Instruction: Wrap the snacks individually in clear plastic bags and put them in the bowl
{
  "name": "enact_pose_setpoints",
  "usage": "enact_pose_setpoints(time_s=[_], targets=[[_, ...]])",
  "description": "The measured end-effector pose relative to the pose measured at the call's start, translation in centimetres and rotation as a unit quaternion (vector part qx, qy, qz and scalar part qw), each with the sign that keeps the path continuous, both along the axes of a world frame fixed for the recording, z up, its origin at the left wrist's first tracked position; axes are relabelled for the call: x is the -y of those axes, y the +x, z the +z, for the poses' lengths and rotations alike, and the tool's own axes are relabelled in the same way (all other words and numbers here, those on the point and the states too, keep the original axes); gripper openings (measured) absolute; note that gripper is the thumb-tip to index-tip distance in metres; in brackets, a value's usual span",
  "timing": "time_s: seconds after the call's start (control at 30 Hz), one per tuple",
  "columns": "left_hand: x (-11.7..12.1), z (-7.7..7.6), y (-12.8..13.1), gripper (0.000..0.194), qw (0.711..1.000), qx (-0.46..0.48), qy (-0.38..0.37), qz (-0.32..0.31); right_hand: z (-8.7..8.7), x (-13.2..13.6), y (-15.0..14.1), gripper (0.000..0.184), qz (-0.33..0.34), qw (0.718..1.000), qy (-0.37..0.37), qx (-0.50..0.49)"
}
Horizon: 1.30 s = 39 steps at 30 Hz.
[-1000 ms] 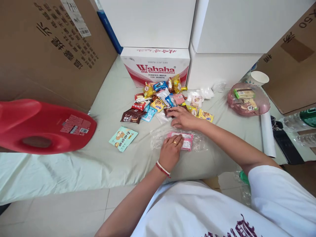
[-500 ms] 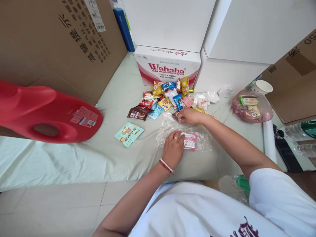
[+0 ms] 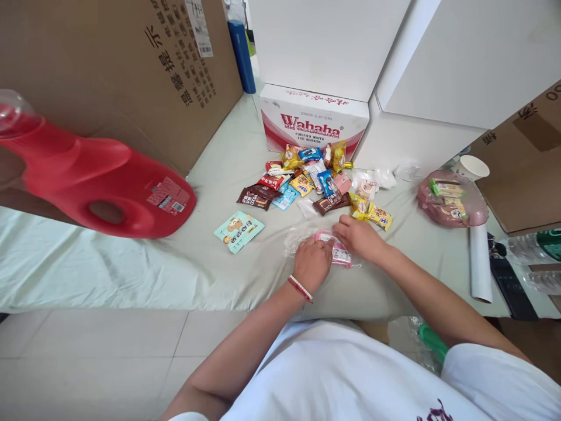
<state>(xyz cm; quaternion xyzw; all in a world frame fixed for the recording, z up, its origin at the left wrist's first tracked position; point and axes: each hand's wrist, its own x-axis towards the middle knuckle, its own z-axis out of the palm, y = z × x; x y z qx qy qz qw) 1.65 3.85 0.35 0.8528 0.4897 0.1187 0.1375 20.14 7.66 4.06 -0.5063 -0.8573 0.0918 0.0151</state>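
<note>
My left hand, with a beaded bracelet at the wrist, presses its curled fingers on the left part of a pink packet. A crinkled clear plastic bag lies around and under the packet; its exact folds are hard to make out. Close to the packet's upper right edge, my right hand has its fingers pinched together at the plastic, its fingertips partly hidden. Just beyond are a brown cocoa snack packet and yellow snack packets. A mint-green pouch rests flat to the left.
Several small wrapped snacks are heaped before a Wahaha carton. A large red jug stands at left beside a cardboard box. At right are a pink snack-filled bag, a paper cup and a white roll.
My right hand has drawn back from the brown packet toward the pink packet. The clear plastic has gathered closer around it, uncovering the brown and yellow packets. My view has shifted a little left.
</note>
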Motion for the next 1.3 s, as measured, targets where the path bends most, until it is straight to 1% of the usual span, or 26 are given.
enact_pose_setpoints(time_s=[0.07, 0.1, 0.17, 0.23, 0.27, 0.3, 0.37, 0.4, 0.43, 0.47, 0.5, 0.57, 0.6, 0.63, 0.67, 0.77, 0.83, 0.9, 0.97, 1.03, 1.1, 1.13, 1.2, 1.3], targets=[[0.0, -0.1, 0.0, 0.033, 1.000, 0.004, -0.008, 0.006, -1.1, 2.5, -0.6, 0.025, 0.000, 1.000, 0.009, 0.024], [0.0, -0.2, 0.1, 0.033, 1.000, 0.010, -0.012, 0.010, -1.9, 3.6, -0.8, 0.026, 0.000, 1.000, 0.017, 0.020], [-0.2, -0.5, 0.0, 0.032, 0.999, 0.039, -0.023, 0.020, -3.5, 5.3, -1.0, 0.032, -0.011, 0.999, 0.043, -0.018], [-0.5, -0.9, -0.2, 0.024, 0.993, 0.096, -0.054, 0.036, -4.9, 6.3, -1.0, 0.039, -0.026, 0.995, 0.069, -0.071], [-0.8, -1.1, -0.4, 0.020, 0.987, 0.132, -0.082, 0.050, -5.4, 6.6, -1.0, 0.041, -0.031, 0.992, 0.076, -0.094], [-1.1, -1.3, -0.7, 0.021, 0.976, 0.170, -0.119, 0.065, -5.7, 6.8, -1.0, 0.042, -0.032, 0.990, 0.078, -0.110], [-1.8, -1.7, -1.8, 0.032, 0.946, 0.238, -0.194, 0.100, -5.9, 6.9, -1.1, 0.042, -0.027, 0.990, 0.071, -0.123], [-2.2, -1.7, -2.5, 0.034, 0.933, 0.263, -0.213, 0.121, -5.9, 6.9, -1.1, 0.041, -0.022, 0.990, 0.063, -0.121], [-2.7, -1.8, -3.3, 0.033, 0.925, 0.279, -0.211, 0.146, -5.7, 6.8, -1.1, 0.040, -0.016, 0.992, 0.055, -0.116], [-3.2, -1.7, -4.2, 0.031, 0.924, 0.285, -0.183, 0.178, -5.6, 6.8, -1.2, 0.039, -0.011, 0.993, 0.049, -0.110], [-3.7, -1.6, -5.0, 0.030, 0.926, 0.281, -0.132, 0.216, -5.4, 6.8, -1.2, 0.040, -0.006, 0.993, 0.044, -0.105], [-4.8, -1.3, -6.5, 0.034, 0.924, 0.254, -0.026, 0.284, -5.0, 6.8, -1.3, 0.042, 0.002, 0.994, 0.041, -0.100], [-5.3, -1.2, -7.1, 0.038, 0.920, 0.244, 0.003, 0.308, -4.8, 6.9, -1.3, 0.042, 0.007, 0.994, 0.042, -0.100], [-5.6, -1.1, -7.4, 0.040, 0.918, 0.234, 0.008, 0.320, -4.6, 7.1, -1.4, 0.041, 0.013, 0.994, 0.044, -0.101], [-5.8, -1.0, -7.5, 0.039, 0.920, 0.225, -0.005, 0.321, -4.4, 7.2, -1.4, 0.039, 0.019, 0.993, 0.047, -0.104], [-5.5, -1.0, -7.0, 0.042, 0.938, 0.179, -0.058, 0.292, -3.9, 7.7, -1.4, 0.040, 0.030, 0.991, 0.050, -0.117], [-4.6, -0.9, -6.6, 0.034, 0.958, 0.124, -0.064, 0.251, -3.9, 7.9, -1.4, 0.040, 0.027, 0.990, 0.049, -0.129], [-3.6, -0.5, -6.5, 0.023, 0.970, 0.091, -0.071, 0.212, -4.0, 7.9, -1.4, 0.039, 0.018, 0.989, 0.050, -0.137], [-3.0, 0.3, -6.5, 0.014, 0.971, 0.110, -0.104, 0.185, -4.3, 7.9, -1.5, 0.039, 0.012, 0.989, 0.053, -0.139], [-2.6, 1.2, -6.0, 0.012, 0.959, 0.166, -0.158, 0.170, -4.6, 7.9, -1.6, 0.039, 0.009, 0.989, 0.052, -0.141], [-2.3, 2.0, -4.7, 0.011, 0.944, 0.210, -0.199, 0.157, -4.7, 7.9, -1.8, 0.040, 0.008, 0.988, 0.047, -0.147], [-2.0, 2.2, -3.7, 0.010, 0.943, 0.218, -0.204, 0.147, -4.7, 8.0, -1.8, 0.040, 0.007, 0.987, 0.045, -0.152], [-1.2, 2.3, -1.6, 0.017, 0.955, 0.206, -0.179, 0.114, -4.5, 8.1, -1.7, 0.035, 0.008, 0.984, 0.043, -0.175], [0.7, 2.0, 0.6, 0.032, 0.986, 0.132, -0.086, 0.046, -4.1, 8.3, -0.7, 0.028, 0.012, 0.968, 0.015, -0.252]])
